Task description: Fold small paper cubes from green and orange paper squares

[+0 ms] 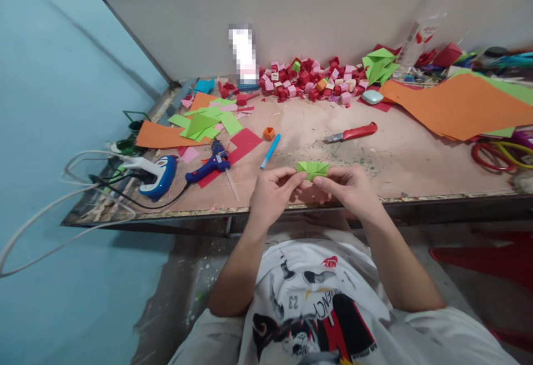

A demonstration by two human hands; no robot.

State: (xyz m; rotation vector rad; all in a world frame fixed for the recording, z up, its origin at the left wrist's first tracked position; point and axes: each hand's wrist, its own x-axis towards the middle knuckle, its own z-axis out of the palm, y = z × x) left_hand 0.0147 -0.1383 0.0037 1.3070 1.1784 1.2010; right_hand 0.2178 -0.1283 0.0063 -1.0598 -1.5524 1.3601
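Note:
A small folded piece of green paper (312, 169) is held just above the near edge of the wooden table (387, 160). My left hand (272, 190) pinches its left end with thumb and fingers closed. My right hand (350, 187) pinches its right end the same way. Both hands hover close together over the table's front edge, in front of my chest.
On the table lie a blue glue gun (210, 166), a blue pen (270, 151), a red-handled utility knife (353, 132), a small orange paper box (268, 132), orange paper sheets (458, 104), green paper pieces (204, 121) and a heap of red and pink paper cubes (312, 79). A power strip with cables (154, 176) sits at the left.

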